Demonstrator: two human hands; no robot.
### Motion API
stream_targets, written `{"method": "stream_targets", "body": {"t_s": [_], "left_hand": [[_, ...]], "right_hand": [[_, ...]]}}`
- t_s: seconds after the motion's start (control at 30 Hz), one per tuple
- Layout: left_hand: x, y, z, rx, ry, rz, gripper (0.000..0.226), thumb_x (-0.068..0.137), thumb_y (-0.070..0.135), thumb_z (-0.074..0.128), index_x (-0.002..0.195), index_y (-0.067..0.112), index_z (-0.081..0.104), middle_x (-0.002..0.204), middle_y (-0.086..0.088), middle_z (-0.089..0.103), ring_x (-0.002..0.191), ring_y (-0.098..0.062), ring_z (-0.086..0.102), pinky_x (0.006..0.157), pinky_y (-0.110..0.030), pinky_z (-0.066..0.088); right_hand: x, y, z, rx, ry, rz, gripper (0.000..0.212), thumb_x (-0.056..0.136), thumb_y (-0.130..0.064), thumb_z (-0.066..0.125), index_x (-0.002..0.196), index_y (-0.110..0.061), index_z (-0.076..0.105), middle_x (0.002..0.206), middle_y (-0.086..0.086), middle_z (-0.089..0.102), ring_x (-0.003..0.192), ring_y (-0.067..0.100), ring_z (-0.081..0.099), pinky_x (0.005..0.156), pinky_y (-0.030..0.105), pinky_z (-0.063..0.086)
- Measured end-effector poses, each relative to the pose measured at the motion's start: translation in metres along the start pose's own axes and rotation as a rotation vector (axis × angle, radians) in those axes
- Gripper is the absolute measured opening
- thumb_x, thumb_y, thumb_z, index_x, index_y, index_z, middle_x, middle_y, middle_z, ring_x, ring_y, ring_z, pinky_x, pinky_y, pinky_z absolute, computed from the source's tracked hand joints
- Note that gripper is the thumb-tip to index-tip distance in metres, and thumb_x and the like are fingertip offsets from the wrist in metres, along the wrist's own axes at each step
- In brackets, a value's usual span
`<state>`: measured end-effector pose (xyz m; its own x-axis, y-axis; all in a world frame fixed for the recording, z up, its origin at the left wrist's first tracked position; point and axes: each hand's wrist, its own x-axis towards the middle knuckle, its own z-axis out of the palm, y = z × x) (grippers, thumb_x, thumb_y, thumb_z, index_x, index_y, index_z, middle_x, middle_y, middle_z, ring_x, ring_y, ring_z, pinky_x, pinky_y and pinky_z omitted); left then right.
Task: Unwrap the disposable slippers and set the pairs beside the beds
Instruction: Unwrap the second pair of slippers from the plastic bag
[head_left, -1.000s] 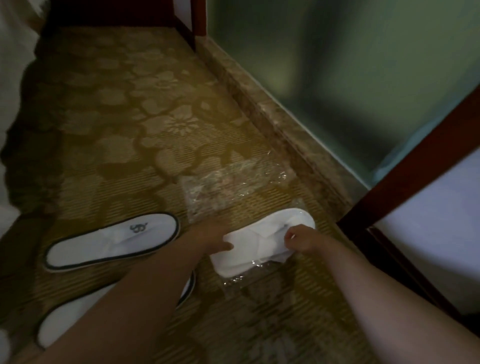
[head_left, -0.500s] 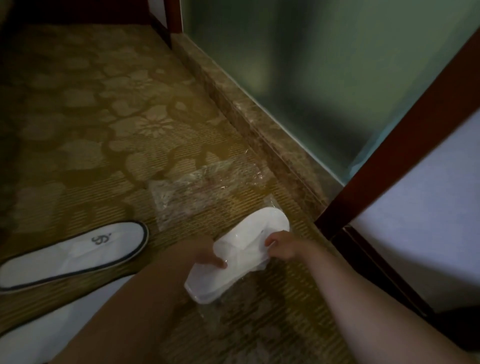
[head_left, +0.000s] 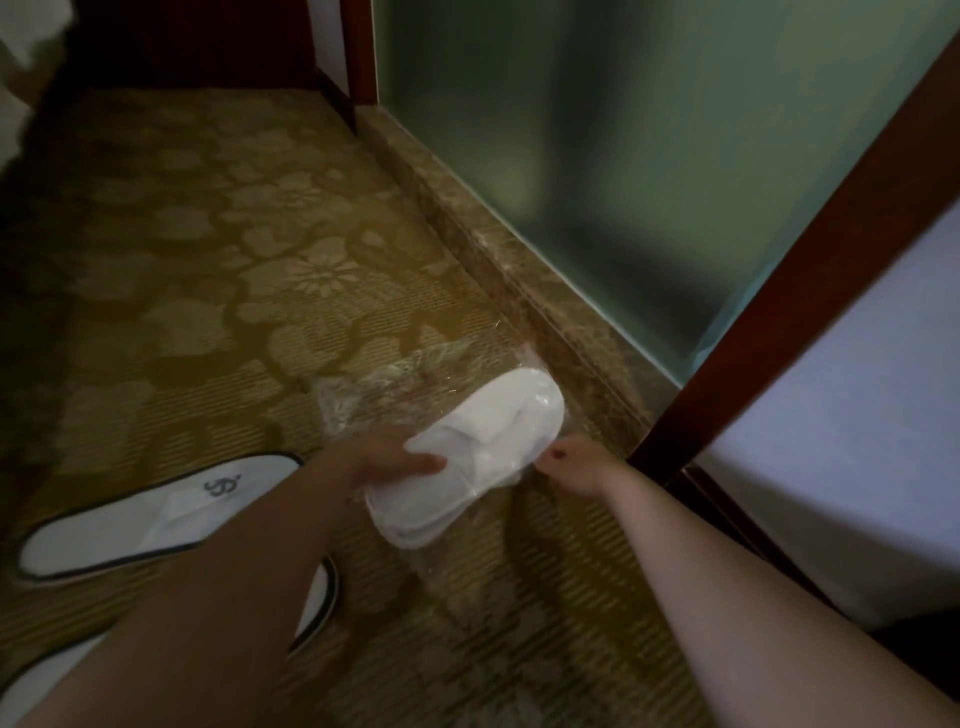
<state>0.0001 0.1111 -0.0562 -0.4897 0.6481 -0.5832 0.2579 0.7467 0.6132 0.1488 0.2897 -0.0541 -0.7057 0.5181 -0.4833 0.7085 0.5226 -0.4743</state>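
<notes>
Open carpet (head_left: 218, 270) is seen ahead and to the left of the left hand (head_left: 374, 460), and a hand could pass there freely. Just ahead of this hand an empty clear wrapper (head_left: 374, 389) lies flat on the carpet. Behind and to the left of it, two unwrapped slippers (head_left: 135, 519) occupy the floor. Between both hands the wrapped slippers (head_left: 483, 447) fill the gap. Close to the right of the right hand (head_left: 571, 467), the passage is blocked by a stone sill (head_left: 519, 270), a frosted glass panel (head_left: 623, 156) and a dark wooden frame (head_left: 779, 291).
</notes>
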Motion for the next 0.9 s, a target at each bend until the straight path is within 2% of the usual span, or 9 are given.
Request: {"method": "stream_targets", "body": {"t_s": [0.13, 0.23, 0.3, 0.4, 0.47, 0.53, 0.67, 0.8, 0.9], "left_hand": [[-0.025, -0.013, -0.024, -0.186, 0.117, 0.041, 0.082, 0.067, 0.066, 0.065, 0.136, 0.025, 0.047, 0.133, -0.006, 0.055, 0.112, -0.023, 0.056, 0.099, -0.036, 0.046], [-0.043, -0.020, -0.039, -0.334, 0.131, 0.071, 0.109, 0.024, 0.079, 0.072, 0.120, 0.030, 0.056, 0.118, -0.004, 0.063, 0.110, -0.025, 0.061, 0.100, -0.043, 0.048], [-0.055, -0.022, -0.048, -0.411, 0.132, 0.081, 0.103, 0.030, 0.070, 0.078, 0.120, 0.025, 0.058, 0.117, -0.006, 0.065, 0.107, -0.026, 0.063, 0.096, -0.043, 0.051], [-0.075, -0.024, -0.061, -0.467, 0.144, 0.117, 0.097, 0.032, 0.065, 0.081, 0.117, 0.024, 0.060, 0.101, -0.002, 0.071, 0.091, -0.018, 0.068, 0.073, -0.030, 0.058], [-0.082, -0.024, -0.067, -0.496, 0.129, 0.136, 0.090, 0.026, 0.065, 0.081, 0.105, 0.028, 0.063, 0.090, 0.003, 0.074, 0.082, -0.014, 0.071, 0.062, -0.024, 0.057], [-0.094, -0.025, -0.074, -0.490, 0.105, 0.131, 0.088, 0.023, 0.067, 0.081, 0.100, 0.030, 0.063, 0.097, 0.000, 0.073, 0.088, -0.018, 0.070, 0.062, -0.025, 0.057], [-0.117, -0.026, -0.083, -0.485, 0.071, 0.100, 0.040, 0.065, 0.043, 0.075, 0.098, 0.023, 0.064, 0.089, 0.000, 0.074, 0.081, -0.015, 0.071, 0.062, -0.024, 0.057], [-0.124, -0.031, -0.088, -0.460, 0.067, 0.052, 0.090, 0.027, 0.055, 0.087, 0.105, 0.016, 0.067, 0.103, -0.006, 0.074, 0.098, -0.024, 0.070, 0.084, -0.036, 0.057], [-0.127, -0.030, -0.086, -0.504, 0.090, 0.060, 0.093, 0.036, 0.059, 0.087, 0.117, 0.020, 0.062, 0.114, -0.007, 0.070, 0.109, -0.028, 0.065, 0.096, -0.045, 0.052]], "right_hand": [[-0.009, -0.021, -0.007, 0.164, 0.058, 0.026, 0.033, 0.093, -0.035, 0.048, 0.069, -0.014, 0.056, 0.092, 0.016, 0.069, 0.091, 0.035, 0.068, 0.073, 0.032, 0.049], [-0.014, -0.038, -0.012, 0.360, 0.073, 0.053, 0.040, 0.092, -0.039, 0.051, 0.107, -0.003, 0.061, 0.091, 0.012, 0.066, 0.079, 0.027, 0.066, 0.074, 0.034, 0.052], [-0.019, -0.052, -0.015, 0.537, 0.072, 0.059, 0.056, 0.088, -0.043, 0.055, 0.129, -0.005, 0.051, 0.110, 0.013, 0.066, 0.087, 0.025, 0.066, 0.086, 0.039, 0.054], [-0.033, -0.077, -0.018, 0.774, 0.056, 0.034, 0.070, 0.081, -0.050, 0.061, 0.139, -0.016, 0.040, 0.127, 0.010, 0.059, 0.101, 0.026, 0.064, 0.091, 0.043, 0.054], [-0.039, -0.090, -0.021, 0.937, 0.016, -0.007, 0.060, 0.085, -0.043, 0.062, 0.136, -0.019, 0.041, 0.128, 0.008, 0.058, 0.107, 0.026, 0.062, 0.089, 0.039, 0.054], [-0.047, -0.104, -0.023, 1.086, -0.022, -0.063, 0.053, 0.086, -0.034, 0.063, 0.133, -0.020, 0.043, 0.126, 0.009, 0.059, 0.108, 0.027, 0.062, 0.088, 0.039, 0.055], [-0.060, -0.131, -0.020, 1.180, 0.059, -0.117, 0.065, 0.080, -0.031, 0.071, 0.137, -0.022, 0.039, 0.131, 0.011, 0.056, 0.107, 0.030, 0.063, 0.091, 0.047, 0.055], [-0.076, -0.150, -0.018, 1.100, 0.228, -0.151, 0.080, 0.079, -0.030, 0.072, 0.145, -0.025, 0.027, 0.142, 0.008, 0.048, 0.119, 0.030, 0.056, 0.099, 0.049, 0.049], [-0.089, -0.159, -0.024, 1.043, 0.243, -0.214, 0.071, 0.084, -0.025, 0.067, 0.144, -0.022, 0.029, 0.139, 0.006, 0.049, 0.119, 0.027, 0.056, 0.094, 0.042, 0.050]]}}
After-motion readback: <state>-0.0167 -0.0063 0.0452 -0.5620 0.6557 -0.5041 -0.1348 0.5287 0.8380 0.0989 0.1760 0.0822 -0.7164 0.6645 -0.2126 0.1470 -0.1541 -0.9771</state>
